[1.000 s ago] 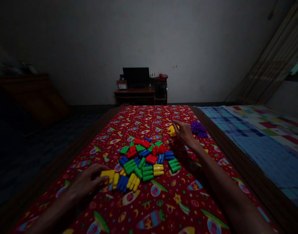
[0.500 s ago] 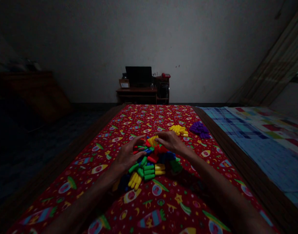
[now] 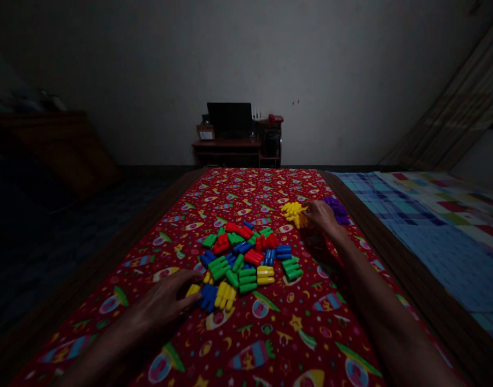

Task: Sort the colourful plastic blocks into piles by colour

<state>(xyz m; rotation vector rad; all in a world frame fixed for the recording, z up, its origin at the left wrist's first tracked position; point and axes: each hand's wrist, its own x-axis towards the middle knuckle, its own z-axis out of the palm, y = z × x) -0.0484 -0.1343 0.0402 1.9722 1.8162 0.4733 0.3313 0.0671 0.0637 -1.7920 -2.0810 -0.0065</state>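
A spread of hand-shaped or ridged plastic toy blocks (image 3: 246,279) in red, green, blue and yellow lies on the red patterned cloth. At its near left edge my left hand (image 3: 172,295) curves its thumb and fingers, held apart, around a yellow block (image 3: 193,290); a blue block (image 3: 208,297) sits just beside it. Farther off to the right, my right hand (image 3: 322,216) has its fingertips pinched on a yellow block (image 3: 301,219) at the edge of the yellow pile (image 3: 291,209). Its fingers are partly hidden. Behind that hand shows a purple pile (image 3: 338,209).
The cloth (image 3: 246,363) covers a long surface with dark brown borders (image 3: 375,242). Blue checked bedding (image 3: 423,242) lies on the right. Against the far wall stands a desk (image 3: 226,144) with a monitor (image 3: 229,119) and a red telephone (image 3: 275,117).
My right hand has moved from the mixed blocks to the yellow pile, where a yellow block has been added. My left hand has drawn back toward me, to the near left edge of the blocks.
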